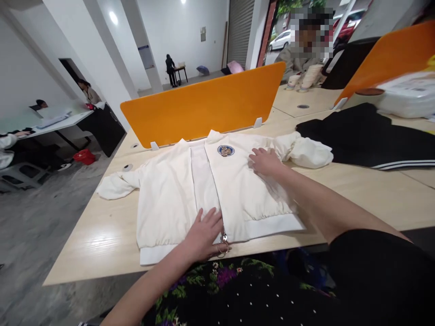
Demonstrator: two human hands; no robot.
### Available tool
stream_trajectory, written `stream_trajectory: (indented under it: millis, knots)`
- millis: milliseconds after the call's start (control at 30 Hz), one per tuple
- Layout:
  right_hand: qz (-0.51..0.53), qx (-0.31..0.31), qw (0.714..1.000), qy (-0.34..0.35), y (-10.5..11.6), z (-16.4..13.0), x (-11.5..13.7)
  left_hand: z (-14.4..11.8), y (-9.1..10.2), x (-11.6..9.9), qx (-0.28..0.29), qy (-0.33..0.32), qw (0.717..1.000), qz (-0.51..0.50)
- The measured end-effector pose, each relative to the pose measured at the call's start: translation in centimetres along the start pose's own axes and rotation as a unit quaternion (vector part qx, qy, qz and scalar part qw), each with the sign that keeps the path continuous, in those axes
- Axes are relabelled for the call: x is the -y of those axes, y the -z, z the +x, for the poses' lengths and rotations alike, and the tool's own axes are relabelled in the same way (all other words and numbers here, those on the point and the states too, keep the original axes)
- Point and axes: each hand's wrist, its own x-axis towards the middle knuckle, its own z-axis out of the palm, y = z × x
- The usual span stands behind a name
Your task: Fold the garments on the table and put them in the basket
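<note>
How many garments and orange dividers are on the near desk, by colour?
White zip-front jacket with a round chest badge, under the left hand and right hand: 1
Black garment with white stripes: 1
Orange desk divider panels: 2
Total: 4

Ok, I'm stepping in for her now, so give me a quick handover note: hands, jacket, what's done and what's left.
Left hand: flat on the white jacket at its hem, beside the zipper pull ring.
Right hand: flat on the jacket's chest, near the round badge.
Jacket: face up on the wooden table, front of the orange divider, sleeves spread out.
Done: laid flat, zipper looks closed.
Left: no fold made yet.
</note>
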Motion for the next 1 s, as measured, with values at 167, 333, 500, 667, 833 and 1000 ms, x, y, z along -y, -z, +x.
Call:
stream_trajectory:
  millis: [167,333,500,667,833,1000]
  knots:
    - [0.279,0.019,0.948,0.151,2.0,-11.5,3.6,-7.6,1.1,1.4,-0.074,0.040,0.996,0.006]
    - [0.252,-0.020,0.913,0.321,0.8,-19.9,7.3,-10.4,0.4,1.3,-0.124,0.026,0.991,0.041]
    - [0.150,-0.081,0.927,0.334,-0.4,-20.3,9.0,-9.3,0.7,1.2,-0.127,0.009,0.988,0.085]
    - [0.156,-0.108,0.926,0.326,-0.2,-19.9,9.5,-9.3,0.5,0.8,-0.070,-0.004,0.991,0.110]
    - [0.122,-0.103,0.937,0.312,0.0,-19.3,10.3,-9.3,0.1,0.4,-0.069,-0.036,0.986,0.151]
    - [0.036,-0.097,0.942,0.319,0.5,-18.6,11.0,-9.2,0.8,0.1,-0.044,-0.041,0.990,0.124]
